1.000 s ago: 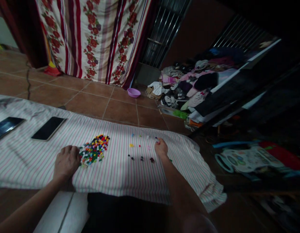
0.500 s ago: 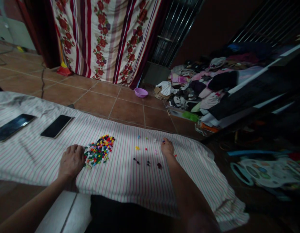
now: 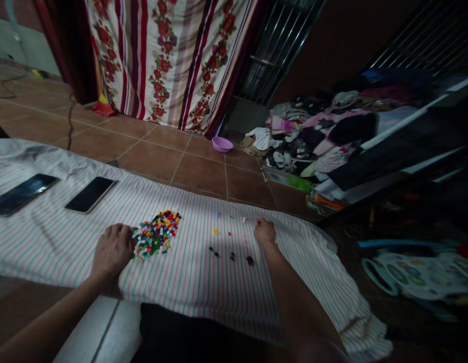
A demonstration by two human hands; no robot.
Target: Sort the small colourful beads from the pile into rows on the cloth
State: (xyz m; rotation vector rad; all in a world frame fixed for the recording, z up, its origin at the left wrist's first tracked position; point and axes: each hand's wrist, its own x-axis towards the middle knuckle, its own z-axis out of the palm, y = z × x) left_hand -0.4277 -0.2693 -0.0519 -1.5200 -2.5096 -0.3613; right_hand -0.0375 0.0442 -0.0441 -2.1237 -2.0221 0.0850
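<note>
Cloth point(image 3: 188, 282) with narrow stripes carries the pieces being handled. On it the biggest share is a mixed pile point(image 3: 155, 236) of tiny block-like pieces in many colours. The left hand point(image 3: 113, 249) lies knuckles up against the pile's left edge, fingers loosely curved; whether anything is under it I cannot tell. To the right, loose rows of little groups lie set apart, mostly by colour: yellow pieces point(image 3: 216, 231), pink pieces point(image 3: 244, 238), dark brown pieces point(image 3: 249, 260), black pieces point(image 3: 216, 254), then smaller spots of blue, green, white and red. Judging by the pile, only a small part is laid out and most is left. The right hand point(image 3: 266, 231) has its fingers bunched at the end of the far row, at a tiny dark-blue piece point(image 3: 258, 222) — gripped or merely touched, I cannot tell.

Around this, a floral curtain point(image 3: 169, 65) hangs beyond the tiled floor point(image 3: 199, 171), with a heap of clothes point(image 3: 313, 133) to its right and a purple basin point(image 3: 222, 146) between. Two phones, one nearer point(image 3: 90, 195) and one farther left point(image 3: 22, 195), lie beyond the left hand, well apart from the rows. The main obstruction is the right wrist — it hides the cloth beneath.
</note>
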